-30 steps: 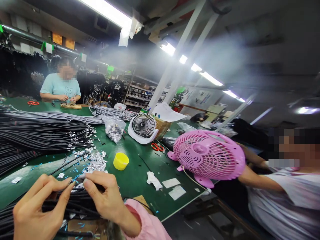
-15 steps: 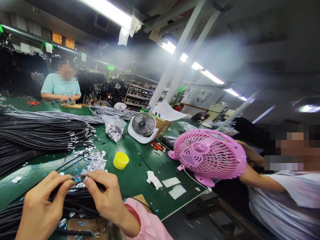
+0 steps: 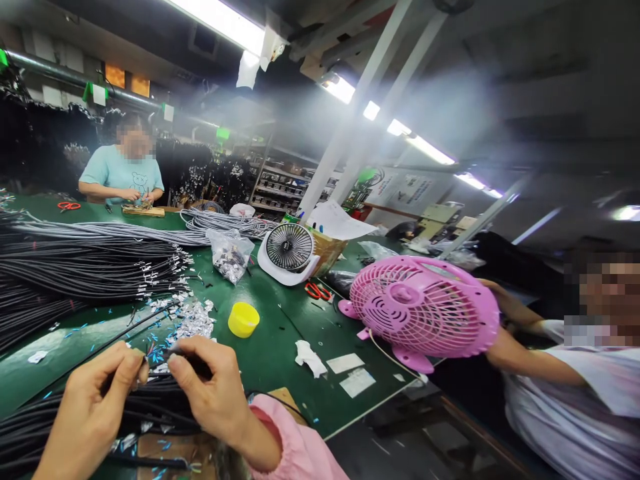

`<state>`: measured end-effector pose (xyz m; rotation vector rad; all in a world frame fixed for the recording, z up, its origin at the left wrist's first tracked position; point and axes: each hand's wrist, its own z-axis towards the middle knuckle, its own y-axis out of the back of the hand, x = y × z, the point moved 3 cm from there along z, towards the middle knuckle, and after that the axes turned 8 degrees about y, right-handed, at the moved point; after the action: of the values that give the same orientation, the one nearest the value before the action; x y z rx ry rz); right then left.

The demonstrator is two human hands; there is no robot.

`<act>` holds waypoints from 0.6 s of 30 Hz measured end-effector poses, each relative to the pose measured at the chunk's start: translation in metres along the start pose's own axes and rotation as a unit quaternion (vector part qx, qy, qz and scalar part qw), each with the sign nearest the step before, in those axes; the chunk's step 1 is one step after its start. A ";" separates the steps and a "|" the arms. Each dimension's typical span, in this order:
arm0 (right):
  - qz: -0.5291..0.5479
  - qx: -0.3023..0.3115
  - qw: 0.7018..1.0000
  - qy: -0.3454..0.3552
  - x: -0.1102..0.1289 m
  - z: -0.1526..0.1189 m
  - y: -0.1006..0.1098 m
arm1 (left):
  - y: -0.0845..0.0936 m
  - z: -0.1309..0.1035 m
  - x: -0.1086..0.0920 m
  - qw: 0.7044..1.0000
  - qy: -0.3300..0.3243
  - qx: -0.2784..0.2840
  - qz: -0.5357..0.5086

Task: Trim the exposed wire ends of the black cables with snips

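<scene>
My left hand (image 3: 95, 407) is closed in a pinch on the end of a black cable, with thin coloured wires (image 3: 150, 349) showing at the fingertips. Just to its right, my right hand (image 3: 215, 390) has thumb and forefinger pressed together; whatever lies between them is dark and mostly hidden. A small gap separates the two hands' fingertips. Beneath them lies a bundle of black cables (image 3: 163, 403). Crumpled foil scraps (image 3: 195, 323) and little blue offcuts (image 3: 156, 353) are strewn on the green table (image 3: 273, 363) just beyond.
Black cable bundles (image 3: 80, 273) and grey cables (image 3: 125, 231) cover the left. Further right are a yellow cup (image 3: 243, 320), a bag of small parts (image 3: 230, 257), a white fan (image 3: 289, 247), red-handled scissors (image 3: 319, 291) and a pink fan (image 3: 420, 310). Co-workers sit across and at right.
My left hand has drawn slightly away from the right, widening the gap between the fingertips. The view has shifted a little, and the person at right has moved slightly rightward.
</scene>
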<state>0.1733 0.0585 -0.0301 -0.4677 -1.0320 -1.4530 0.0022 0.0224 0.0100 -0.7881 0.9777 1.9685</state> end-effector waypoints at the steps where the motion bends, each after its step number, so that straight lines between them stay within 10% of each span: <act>1: 0.000 0.005 1.000 0.003 0.000 0.000 -0.001 | 0.001 -0.001 0.002 1.000 0.008 -0.005 -0.003; 9: -0.008 -0.022 0.997 0.070 0.001 -0.003 -0.002 | -0.005 -0.017 0.008 0.993 0.115 -0.035 -0.013; 18: -0.008 -0.027 0.998 0.059 0.001 0.001 -0.001 | -0.001 -0.011 0.008 0.996 0.058 -0.065 -0.002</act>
<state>0.1717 0.0583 -0.0290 -0.4082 -0.9077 -1.5076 0.0008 0.0162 -0.0017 -0.9850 0.9203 2.0160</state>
